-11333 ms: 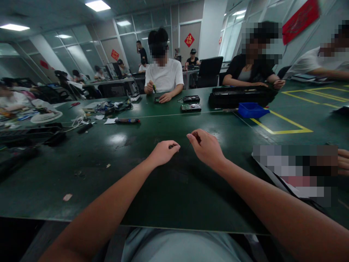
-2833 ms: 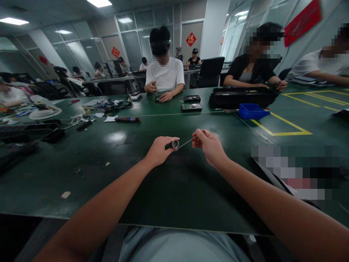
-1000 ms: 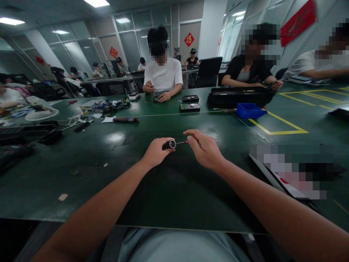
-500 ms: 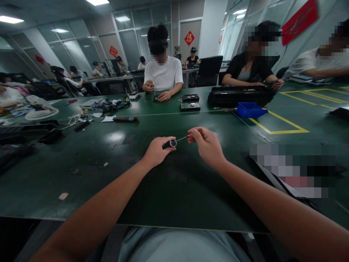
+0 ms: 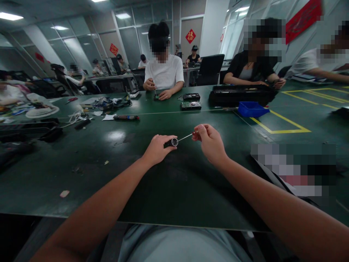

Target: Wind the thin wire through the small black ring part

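Between the thumb and fingers of my left hand is a small black flashlight-like cylinder, its silver-rimmed round end turned to the right. My right hand is closed in a pinch on the reddish handle of a thin screwdriver. The slender metal shaft slants down to the left, and its tip meets the rim or the inside of the round end; I cannot tell which. Both hands are above the green table, and my right fingers hide most of the handle.
Across the table a person in a white shirt works on a small part. Hard drives, a long black housing and a blue bin lie beyond my hands. Left are a marker-like tool and cables.
My right hand has moved a little right and up, and more of the screwdriver's shaft shows. My left hand still holds the black cylinder in nearly the same place.
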The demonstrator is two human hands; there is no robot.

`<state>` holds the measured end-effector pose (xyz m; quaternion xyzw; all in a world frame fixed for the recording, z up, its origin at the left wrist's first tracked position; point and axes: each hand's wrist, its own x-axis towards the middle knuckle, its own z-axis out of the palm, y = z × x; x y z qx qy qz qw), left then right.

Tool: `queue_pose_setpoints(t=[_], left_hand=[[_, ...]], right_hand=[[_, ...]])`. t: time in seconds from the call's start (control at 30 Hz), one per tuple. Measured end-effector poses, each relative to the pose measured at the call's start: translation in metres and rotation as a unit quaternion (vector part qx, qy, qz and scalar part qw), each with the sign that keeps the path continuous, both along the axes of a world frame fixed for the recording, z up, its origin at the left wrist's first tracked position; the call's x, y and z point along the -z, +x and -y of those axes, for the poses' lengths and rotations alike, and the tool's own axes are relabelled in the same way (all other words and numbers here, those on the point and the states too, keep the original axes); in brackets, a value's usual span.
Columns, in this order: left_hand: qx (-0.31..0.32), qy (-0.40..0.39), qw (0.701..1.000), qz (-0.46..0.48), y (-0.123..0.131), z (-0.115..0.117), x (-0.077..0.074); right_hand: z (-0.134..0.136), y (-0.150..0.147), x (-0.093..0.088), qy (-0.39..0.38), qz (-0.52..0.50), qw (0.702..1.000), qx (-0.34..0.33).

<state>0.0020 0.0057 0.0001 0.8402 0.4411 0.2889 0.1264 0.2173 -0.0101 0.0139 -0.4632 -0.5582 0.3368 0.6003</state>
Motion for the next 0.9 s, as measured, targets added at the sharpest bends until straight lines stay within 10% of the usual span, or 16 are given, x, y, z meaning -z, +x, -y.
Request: queue_pose_setpoints(t=[0.5,0.9], left_hand=[[-0.007,-0.016,1.000,0.016,-0.001,-0.001,0.004],[-0.007,-0.008,1.000,0.000,-0.001,0.001,0.002]], right_hand=[[0.017,0.000,-0.015,0.060,0.256,0.962,0.071],[0.022,0.000,-0.016,0.127,0.304,0.944,-0.017]])
